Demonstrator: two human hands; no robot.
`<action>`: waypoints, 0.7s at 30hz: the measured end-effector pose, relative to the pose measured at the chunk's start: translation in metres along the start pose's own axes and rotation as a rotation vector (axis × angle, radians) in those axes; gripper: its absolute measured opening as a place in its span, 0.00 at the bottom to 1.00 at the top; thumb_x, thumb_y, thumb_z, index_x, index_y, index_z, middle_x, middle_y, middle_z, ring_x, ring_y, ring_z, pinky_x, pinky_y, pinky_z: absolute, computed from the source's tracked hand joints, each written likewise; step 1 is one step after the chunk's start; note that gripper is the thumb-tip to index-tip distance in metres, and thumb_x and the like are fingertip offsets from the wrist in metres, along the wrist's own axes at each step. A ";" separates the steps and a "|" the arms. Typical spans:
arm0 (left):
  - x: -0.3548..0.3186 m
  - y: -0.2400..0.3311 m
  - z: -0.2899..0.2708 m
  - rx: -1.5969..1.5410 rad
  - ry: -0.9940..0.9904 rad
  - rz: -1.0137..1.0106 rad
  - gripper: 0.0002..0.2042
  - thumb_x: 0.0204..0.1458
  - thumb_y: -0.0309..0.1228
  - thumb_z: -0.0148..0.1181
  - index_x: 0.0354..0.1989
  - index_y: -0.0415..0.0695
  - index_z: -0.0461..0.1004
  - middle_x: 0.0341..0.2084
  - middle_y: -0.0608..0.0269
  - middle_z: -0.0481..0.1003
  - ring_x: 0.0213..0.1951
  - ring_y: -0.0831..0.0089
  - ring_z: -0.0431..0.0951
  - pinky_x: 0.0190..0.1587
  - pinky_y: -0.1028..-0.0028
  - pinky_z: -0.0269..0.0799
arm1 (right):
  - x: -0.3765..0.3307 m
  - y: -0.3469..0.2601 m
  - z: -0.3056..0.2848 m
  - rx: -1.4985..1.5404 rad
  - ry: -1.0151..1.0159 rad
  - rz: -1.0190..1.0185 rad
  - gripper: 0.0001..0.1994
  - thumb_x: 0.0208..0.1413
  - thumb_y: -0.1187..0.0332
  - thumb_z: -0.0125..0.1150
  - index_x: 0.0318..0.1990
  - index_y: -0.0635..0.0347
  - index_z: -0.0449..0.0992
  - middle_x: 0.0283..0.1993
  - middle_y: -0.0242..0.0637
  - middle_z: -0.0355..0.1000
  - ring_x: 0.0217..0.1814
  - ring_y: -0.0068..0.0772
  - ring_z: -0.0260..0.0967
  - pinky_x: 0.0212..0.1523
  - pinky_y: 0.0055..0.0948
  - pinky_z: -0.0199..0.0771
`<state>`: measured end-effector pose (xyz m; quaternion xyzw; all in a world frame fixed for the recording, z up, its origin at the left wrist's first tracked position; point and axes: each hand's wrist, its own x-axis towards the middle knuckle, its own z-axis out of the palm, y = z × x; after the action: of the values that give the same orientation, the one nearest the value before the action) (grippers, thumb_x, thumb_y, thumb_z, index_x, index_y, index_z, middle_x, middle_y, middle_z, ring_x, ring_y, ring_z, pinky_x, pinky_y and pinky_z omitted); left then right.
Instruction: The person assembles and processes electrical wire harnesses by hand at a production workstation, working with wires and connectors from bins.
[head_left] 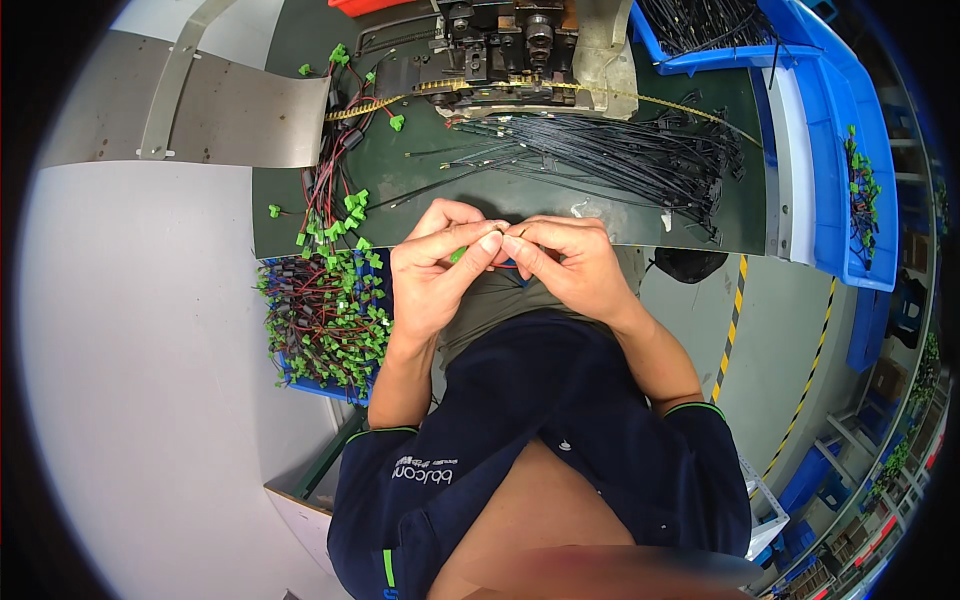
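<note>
My left hand (pixel 428 268) and my right hand (pixel 580 262) meet at the near edge of the green work table, thumbs and forefingers pinched with the tips almost touching. Thin wire ends show between the fingertips, too small to make out fully. A green connector (pixel 458 255) peeks out by the left fingers, and a bit of red wire (pixel 508 265) shows below the hands. On the table beyond lies a bundle of black cables (pixel 620 155). To the left, red and black wire leads with green connectors (pixel 335 215) hang over the table edge.
A terminal crimping machine (pixel 520 50) stands at the back, fed by a brass terminal strip (pixel 365 108). Left below the table, a blue bin (pixel 330 388) is heaped with wire leads. Blue trays (pixel 835 200) stand at the right. A metal chute (pixel 240 110) reaches in from the left.
</note>
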<state>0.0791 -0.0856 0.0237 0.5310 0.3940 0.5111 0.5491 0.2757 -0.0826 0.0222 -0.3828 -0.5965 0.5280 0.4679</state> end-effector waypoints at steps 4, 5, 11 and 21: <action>0.001 0.002 0.000 0.011 -0.008 0.001 0.10 0.61 0.18 0.67 0.49 0.33 0.85 0.43 0.58 0.77 0.38 0.74 0.81 0.39 0.77 0.82 | -0.001 0.001 0.000 0.004 0.000 0.000 0.06 0.66 0.75 0.65 0.41 0.69 0.85 0.34 0.37 0.83 0.28 0.20 0.75 0.27 0.23 0.74; 0.001 0.003 0.001 0.034 -0.009 0.001 0.10 0.61 0.18 0.67 0.49 0.33 0.85 0.43 0.58 0.77 0.38 0.74 0.81 0.39 0.77 0.82 | -0.001 0.002 -0.001 0.005 -0.002 0.007 0.06 0.66 0.75 0.65 0.41 0.69 0.85 0.34 0.37 0.83 0.27 0.20 0.75 0.27 0.23 0.74; -0.001 0.005 0.009 0.080 0.078 -0.010 0.07 0.59 0.17 0.69 0.45 0.33 0.85 0.41 0.56 0.78 0.37 0.74 0.82 0.40 0.76 0.84 | -0.002 0.007 -0.001 0.031 0.033 0.016 0.06 0.67 0.74 0.65 0.42 0.68 0.86 0.32 0.35 0.82 0.28 0.17 0.74 0.27 0.21 0.72; 0.001 0.006 0.009 0.611 0.164 0.386 0.12 0.48 0.24 0.78 0.40 0.38 0.83 0.46 0.53 0.76 0.46 0.64 0.77 0.45 0.68 0.74 | -0.001 0.014 -0.006 0.007 0.031 0.091 0.07 0.66 0.73 0.67 0.44 0.66 0.87 0.33 0.34 0.83 0.27 0.15 0.72 0.26 0.21 0.70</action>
<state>0.0869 -0.0867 0.0309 0.6923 0.4638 0.5051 0.2249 0.2807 -0.0795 0.0079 -0.4161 -0.5694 0.5449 0.4536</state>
